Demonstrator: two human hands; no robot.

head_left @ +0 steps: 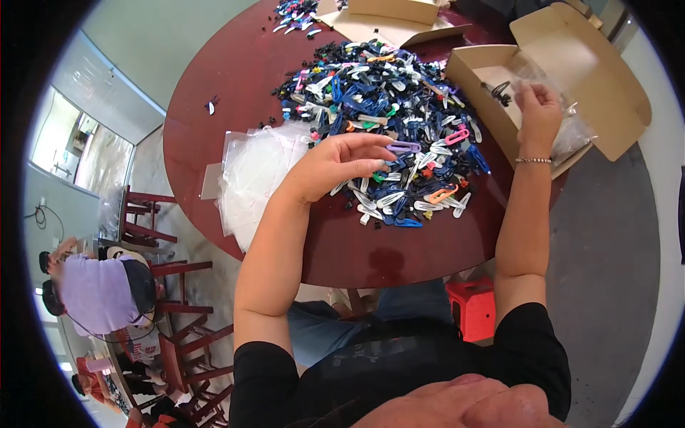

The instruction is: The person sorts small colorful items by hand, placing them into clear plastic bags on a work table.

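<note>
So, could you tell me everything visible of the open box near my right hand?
The box is plain brown cardboard, its lid folded back to the right. Clear plastic packets lie inside. It sits at the right edge of the round table, beside the pile of clips. The right hand is over it; whether they touch, I cannot tell.

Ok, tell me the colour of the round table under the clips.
The round table is dark red, shown best in the head view.

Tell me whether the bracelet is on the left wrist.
No, the bracelet circles the wrist of the right hand; the left hand has none.
</note>
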